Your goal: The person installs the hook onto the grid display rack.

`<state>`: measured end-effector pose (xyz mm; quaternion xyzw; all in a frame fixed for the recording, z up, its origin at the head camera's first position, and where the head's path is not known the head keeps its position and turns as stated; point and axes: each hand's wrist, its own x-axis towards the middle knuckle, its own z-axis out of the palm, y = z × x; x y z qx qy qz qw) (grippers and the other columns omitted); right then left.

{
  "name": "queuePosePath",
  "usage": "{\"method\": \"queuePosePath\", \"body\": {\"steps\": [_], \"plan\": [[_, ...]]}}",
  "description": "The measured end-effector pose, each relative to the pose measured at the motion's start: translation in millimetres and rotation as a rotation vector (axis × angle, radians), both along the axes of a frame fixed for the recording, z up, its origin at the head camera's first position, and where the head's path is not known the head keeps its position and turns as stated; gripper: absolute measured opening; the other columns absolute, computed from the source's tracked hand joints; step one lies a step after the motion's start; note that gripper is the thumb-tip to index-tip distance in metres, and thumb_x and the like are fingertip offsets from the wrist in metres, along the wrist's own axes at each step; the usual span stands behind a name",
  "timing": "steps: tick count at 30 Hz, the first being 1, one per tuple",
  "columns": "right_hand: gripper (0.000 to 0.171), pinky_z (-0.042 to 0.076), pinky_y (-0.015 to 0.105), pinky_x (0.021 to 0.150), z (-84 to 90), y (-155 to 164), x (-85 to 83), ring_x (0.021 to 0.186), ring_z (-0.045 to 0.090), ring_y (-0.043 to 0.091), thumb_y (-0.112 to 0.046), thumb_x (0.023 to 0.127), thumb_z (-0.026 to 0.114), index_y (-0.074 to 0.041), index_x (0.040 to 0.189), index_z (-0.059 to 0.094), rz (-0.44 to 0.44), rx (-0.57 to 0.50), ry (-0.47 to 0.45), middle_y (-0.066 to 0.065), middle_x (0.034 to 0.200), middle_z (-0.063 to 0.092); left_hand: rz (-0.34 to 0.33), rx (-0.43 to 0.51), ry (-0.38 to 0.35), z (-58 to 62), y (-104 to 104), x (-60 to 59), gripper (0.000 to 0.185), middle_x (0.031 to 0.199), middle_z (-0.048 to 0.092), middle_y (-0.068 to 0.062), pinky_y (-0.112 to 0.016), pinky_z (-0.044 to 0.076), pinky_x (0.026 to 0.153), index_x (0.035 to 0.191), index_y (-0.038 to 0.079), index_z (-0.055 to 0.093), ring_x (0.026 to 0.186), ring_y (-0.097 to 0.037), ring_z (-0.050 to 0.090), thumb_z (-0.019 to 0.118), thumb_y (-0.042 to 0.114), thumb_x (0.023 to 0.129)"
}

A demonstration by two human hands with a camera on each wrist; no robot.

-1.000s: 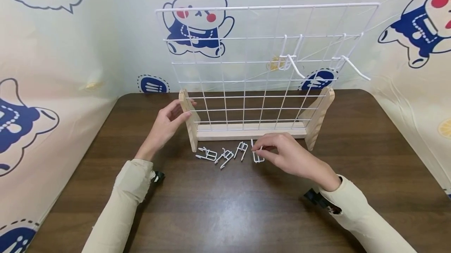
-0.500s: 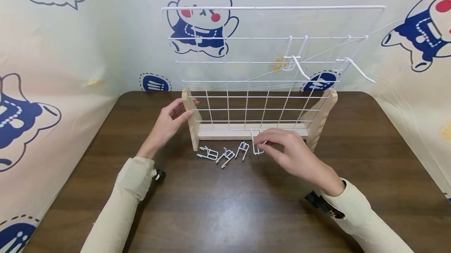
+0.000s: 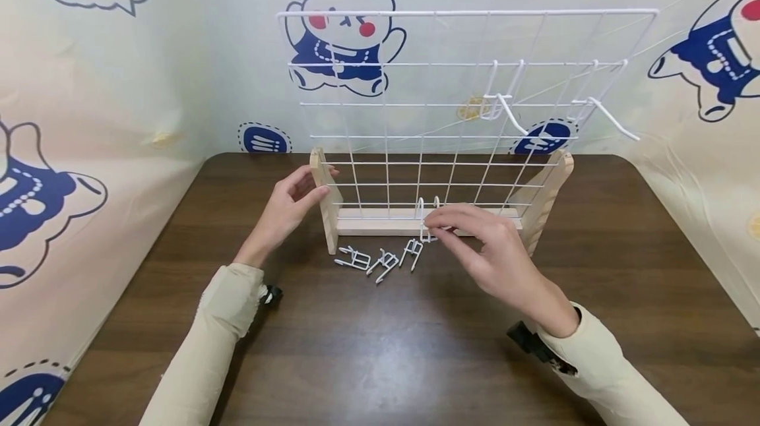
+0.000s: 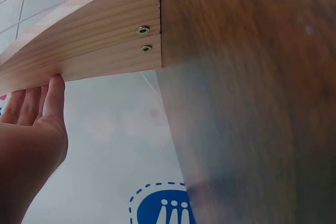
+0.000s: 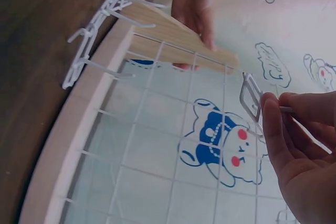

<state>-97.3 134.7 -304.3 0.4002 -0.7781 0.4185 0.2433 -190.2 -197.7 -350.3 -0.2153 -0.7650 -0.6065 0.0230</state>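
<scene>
My right hand (image 3: 495, 244) pinches a white wire hook (image 3: 422, 221) between thumb and fingertips, in front of the lower bars of the white wire grid (image 3: 368, 163). In the right wrist view the held hook has a small rectangular frame, and its prong passes between the fingers (image 5: 272, 121). My left hand (image 3: 282, 215) holds the left wooden side panel (image 3: 326, 218), thumb in front and fingers behind it. Two hooks hang on the grid's upper right: one double-backed hook (image 3: 503, 104) and another hook (image 3: 611, 121) near the edge.
Three loose white hooks, the left hook (image 3: 358, 258), middle hook (image 3: 386, 261) and right hook (image 3: 411, 251), lie on the brown table (image 3: 380, 360) before the stand's wooden base bar (image 3: 380, 227). A patterned curtain (image 3: 196, 50) stands close behind the table.
My right hand has lifted the wire hook from the tabletop up toward the grid's lower bars. The left hand keeps its hold on the side panel. The view has shifted slightly.
</scene>
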Motion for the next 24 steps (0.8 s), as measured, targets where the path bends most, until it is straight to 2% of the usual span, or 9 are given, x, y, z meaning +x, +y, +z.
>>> {"method": "queuePosePath", "body": {"steps": [8, 11, 17, 24], "plan": [[0.022, 0.05, 0.025, 0.096, 11.9, -11, -0.4, 0.102, 0.068, 0.02, 0.009, 0.085, 0.07, -0.001, 0.104, 0.074, -0.018, -0.044, 0.056, 0.008, 0.107, 0.072, 0.0, 0.007, 0.016, -19.2, -5, -11.5, 0.039, 0.134, 0.061, -0.009, -0.03, 0.045, 0.106, 0.138, 0.006, 0.055, 0.13, -0.028, 0.052, 0.061, 0.016, 0.1], [0.02, 0.05, 0.026, 0.096, 16.6, -15, 0.2, 0.101, 0.068, 0.02, 0.008, 0.086, 0.069, -0.001, 0.103, 0.074, -0.029, -0.061, 0.079, 0.009, 0.106, 0.072, -0.004, 0.013, 0.022, -21.0, -6, -12.7, 0.04, 0.135, 0.061, -0.009, -0.031, 0.043, 0.107, 0.138, 0.007, 0.055, 0.131, -0.028, 0.051, 0.061, 0.017, 0.1], [0.017, 0.051, 0.025, 0.094, 24.3, -21, 0.5, 0.099, 0.068, 0.019, 0.007, 0.087, 0.07, -0.001, 0.101, 0.074, -0.049, -0.073, 0.117, 0.009, 0.104, 0.073, -0.008, 0.028, 0.019, -21.4, -7, -13.9, 0.04, 0.137, 0.059, -0.016, -0.033, 0.042, 0.109, 0.139, 0.007, 0.055, 0.134, -0.034, 0.048, 0.061, 0.013, 0.1], [0.015, 0.052, 0.025, 0.091, 32.8, -27, -2.6, 0.097, 0.069, 0.019, 0.007, 0.087, 0.07, 0.001, 0.1, 0.074, -0.053, -0.094, 0.134, 0.01, 0.103, 0.073, 0.002, 0.012, 0.012, -20.4, -6, -12.8, 0.04, 0.136, 0.06, -0.011, -0.035, 0.043, 0.109, 0.139, 0.006, 0.054, 0.132, -0.024, 0.051, 0.06, 0.015, 0.1]]}}
